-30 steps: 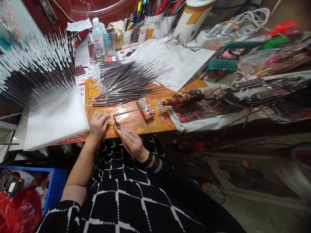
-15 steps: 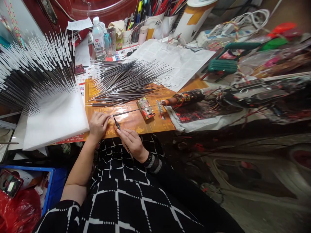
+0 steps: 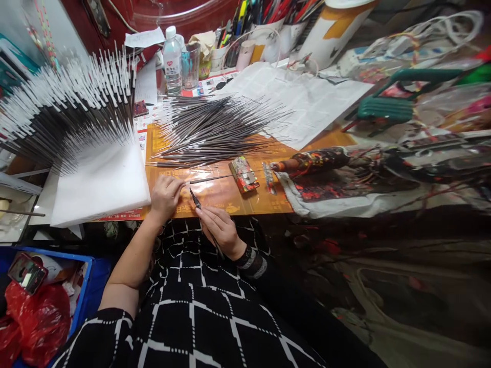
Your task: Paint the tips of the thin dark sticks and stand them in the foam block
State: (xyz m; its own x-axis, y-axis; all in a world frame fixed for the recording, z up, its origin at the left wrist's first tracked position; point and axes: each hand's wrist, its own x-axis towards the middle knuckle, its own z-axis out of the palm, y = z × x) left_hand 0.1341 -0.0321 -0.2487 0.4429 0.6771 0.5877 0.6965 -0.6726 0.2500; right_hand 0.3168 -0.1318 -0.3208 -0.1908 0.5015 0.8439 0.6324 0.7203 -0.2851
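Near the front of the amber-topped work surface, my left hand (image 3: 167,197) pinches one end of a slender dark rod (image 3: 209,180). The rod lies nearly level, and its thin far end reaches to the orange-brown tip of a paint-smeared spindle tool (image 3: 287,165). Between the fingers of my right hand (image 3: 222,228) is a fine dark paintbrush (image 3: 196,200), its tip just below the rod near my left fingertips. I cannot tell whether the tip touches. Under the rod's thin part sits a paint-crusted block (image 3: 244,175).
Many similar rods (image 3: 215,128) lie in a pile behind my hands. At left, white-tipped rods (image 3: 95,87) stand in a white foam block (image 3: 103,179). A water bottle (image 3: 172,61), a drinking glass (image 3: 191,65) and a green clamp-like tool (image 3: 387,107) are farther back. A blue bin (image 3: 90,278) is below left.
The whole view has shifted, so everything sits farther right in the picture. Both hands keep the same grips, with the brush tip still near the rod's left end.
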